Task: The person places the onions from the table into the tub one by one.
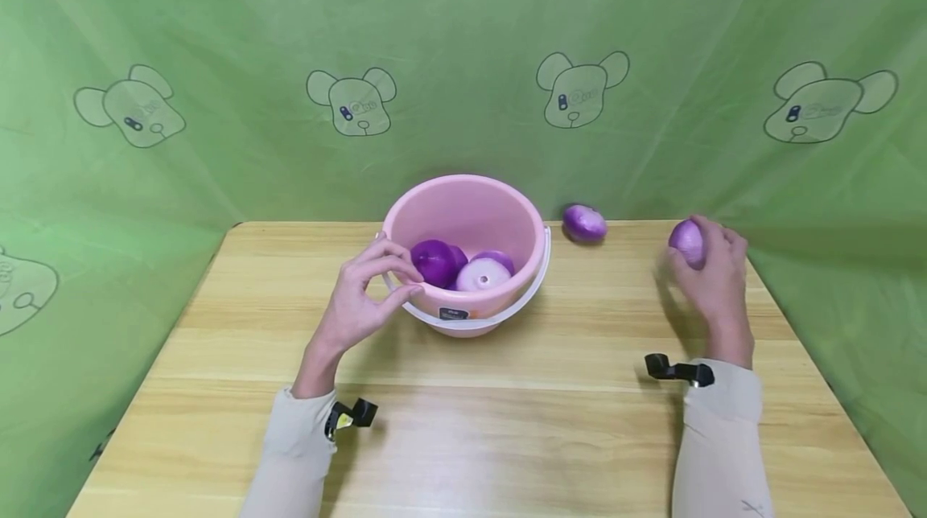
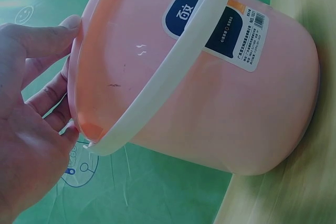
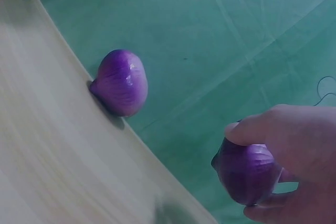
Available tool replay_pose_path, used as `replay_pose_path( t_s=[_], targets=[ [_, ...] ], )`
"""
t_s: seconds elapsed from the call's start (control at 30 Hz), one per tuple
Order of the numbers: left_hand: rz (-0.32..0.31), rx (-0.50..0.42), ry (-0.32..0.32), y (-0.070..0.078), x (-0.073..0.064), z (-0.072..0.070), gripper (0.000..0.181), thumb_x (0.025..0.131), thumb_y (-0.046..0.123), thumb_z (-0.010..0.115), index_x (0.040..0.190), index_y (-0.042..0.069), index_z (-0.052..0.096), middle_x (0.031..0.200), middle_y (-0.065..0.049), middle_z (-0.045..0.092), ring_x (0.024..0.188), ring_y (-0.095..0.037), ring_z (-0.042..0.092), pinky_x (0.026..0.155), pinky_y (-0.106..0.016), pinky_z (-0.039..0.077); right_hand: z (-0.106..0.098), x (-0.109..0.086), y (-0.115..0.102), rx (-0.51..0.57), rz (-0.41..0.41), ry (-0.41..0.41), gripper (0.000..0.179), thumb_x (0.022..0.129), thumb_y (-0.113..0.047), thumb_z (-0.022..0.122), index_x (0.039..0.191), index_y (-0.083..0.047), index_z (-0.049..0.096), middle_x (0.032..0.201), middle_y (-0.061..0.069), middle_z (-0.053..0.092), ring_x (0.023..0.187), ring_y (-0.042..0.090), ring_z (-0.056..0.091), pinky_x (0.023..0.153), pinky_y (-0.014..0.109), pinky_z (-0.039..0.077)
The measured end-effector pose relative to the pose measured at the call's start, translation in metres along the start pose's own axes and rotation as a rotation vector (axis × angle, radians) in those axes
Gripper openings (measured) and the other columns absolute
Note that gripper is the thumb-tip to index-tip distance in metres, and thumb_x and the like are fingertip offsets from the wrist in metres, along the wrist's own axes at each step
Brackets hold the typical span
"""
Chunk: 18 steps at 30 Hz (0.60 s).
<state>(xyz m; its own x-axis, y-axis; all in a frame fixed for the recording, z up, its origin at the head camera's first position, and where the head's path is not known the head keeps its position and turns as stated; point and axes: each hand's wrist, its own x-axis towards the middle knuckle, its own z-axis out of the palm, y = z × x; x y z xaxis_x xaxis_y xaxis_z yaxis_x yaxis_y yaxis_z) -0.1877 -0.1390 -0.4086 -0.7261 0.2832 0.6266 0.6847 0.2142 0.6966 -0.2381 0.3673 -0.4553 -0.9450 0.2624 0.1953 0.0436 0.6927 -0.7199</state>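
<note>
A pink bucket [image 1: 463,204] with a white handle [image 2: 163,82] stands on the table, with several purple onions [image 1: 434,262] inside it. At its left side my left hand [image 1: 365,289] holds the rim, thumb and fingertips spread along the edge. My right hand [image 1: 717,273] grips a purple onion [image 1: 687,242] at the table's right, thumb on one side and fingers on the other. In the right wrist view that onion [image 3: 247,174] appears raised, its pointed tip facing left. Another purple onion [image 1: 584,224] lies near the table's back edge, between the bucket and my right hand.
The light wooden table [image 1: 471,421] ends at the back against a green curtain [image 1: 463,35] printed with mouse-like heads. Printed labels [image 2: 231,35] mark the bucket's side. Wrist cameras [image 1: 677,369] are strapped over both sleeves.
</note>
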Motion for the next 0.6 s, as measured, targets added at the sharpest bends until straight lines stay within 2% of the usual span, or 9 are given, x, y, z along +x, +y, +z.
replay_pose_path(
  t_s=[0.17,0.6],
  targets=[
    [-0.004,-0.001,-0.006,0.0,0.0,0.0,0.017,0.08,-0.003,0.084,0.092,0.008,0.077,0.101,-0.007,0.069,0.092,-0.021,0.064,0.127,-0.049,0.02,-0.006,-0.003,-0.007,0.007,0.016,0.016,0.071,0.1,-0.025,0.065,0.162,-0.024,0.03,0.163,0.023,0.015,0.13,0.057,0.04,0.103,0.078,0.038],
    [-0.002,0.002,-0.01,0.001,0.0,-0.001,0.016,0.081,-0.001,0.083,0.092,0.009,0.077,0.101,-0.004,0.069,0.093,-0.021,0.064,0.127,-0.049,0.02,-0.022,-0.011,-0.032,0.02,-0.015,0.082,0.07,0.098,-0.024,0.068,0.16,-0.028,0.034,0.162,0.021,0.019,0.136,0.052,0.036,0.108,0.077,0.034]
  ],
)
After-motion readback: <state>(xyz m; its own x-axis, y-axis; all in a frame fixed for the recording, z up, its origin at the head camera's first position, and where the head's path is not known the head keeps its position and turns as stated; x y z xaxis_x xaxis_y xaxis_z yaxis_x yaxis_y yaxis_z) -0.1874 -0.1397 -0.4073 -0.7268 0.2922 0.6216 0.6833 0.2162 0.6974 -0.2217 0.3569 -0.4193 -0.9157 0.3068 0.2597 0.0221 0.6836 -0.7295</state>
